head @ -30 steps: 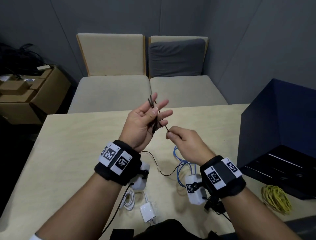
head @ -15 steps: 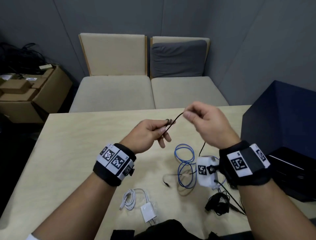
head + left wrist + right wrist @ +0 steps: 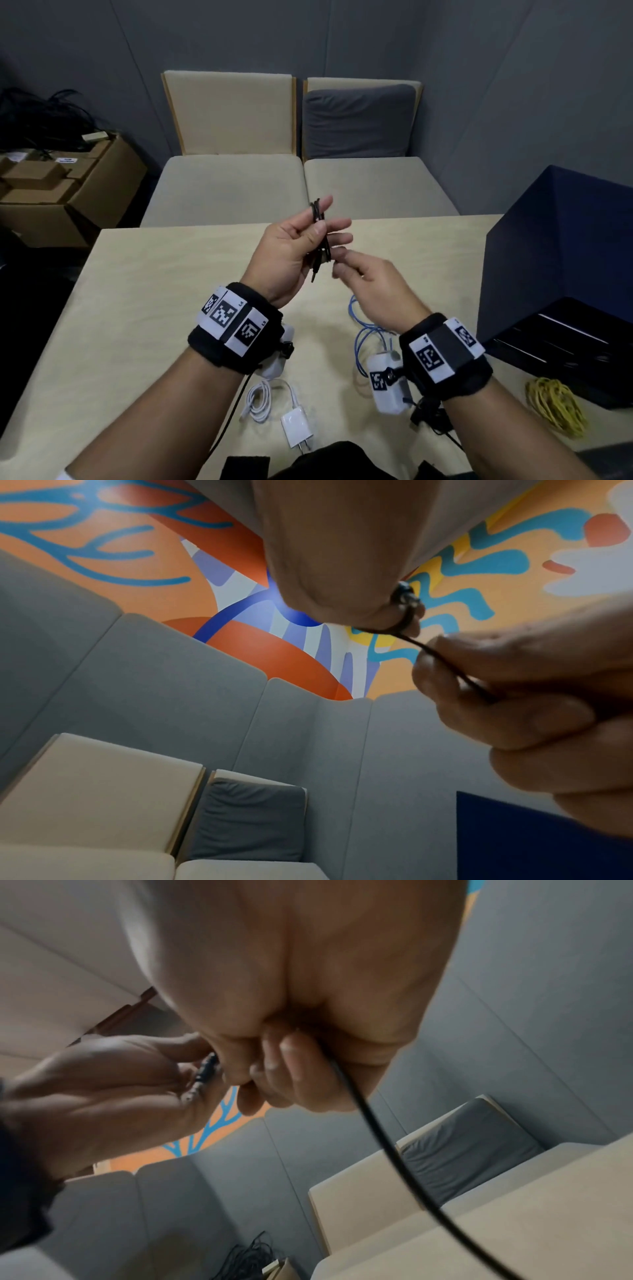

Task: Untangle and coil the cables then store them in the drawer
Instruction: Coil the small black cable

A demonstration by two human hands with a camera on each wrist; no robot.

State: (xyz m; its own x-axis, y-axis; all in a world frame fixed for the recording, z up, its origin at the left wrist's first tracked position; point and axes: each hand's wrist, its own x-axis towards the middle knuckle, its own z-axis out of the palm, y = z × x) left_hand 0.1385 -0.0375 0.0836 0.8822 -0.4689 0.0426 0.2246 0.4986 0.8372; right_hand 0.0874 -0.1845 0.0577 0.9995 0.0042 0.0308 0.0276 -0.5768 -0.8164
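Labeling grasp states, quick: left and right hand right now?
Left hand: holding the coiled black cable, thumb pinching it against the fingers.
Right hand: pinching the same cable's free strand.

1. My left hand (image 3: pixel 291 253) and right hand (image 3: pixel 373 287) meet above the table (image 3: pixel 144 308), the cable (image 3: pixel 320 240) between them.
2. On the table near me lie a charger (image 3: pixel 296 428) at left and a second cable (image 3: pixel 363 339) under my right wrist.
3. A drawer unit (image 3: pixel 561 274) stands right.
4. Two seats (image 3: pixel 233 185) sit behind the table.
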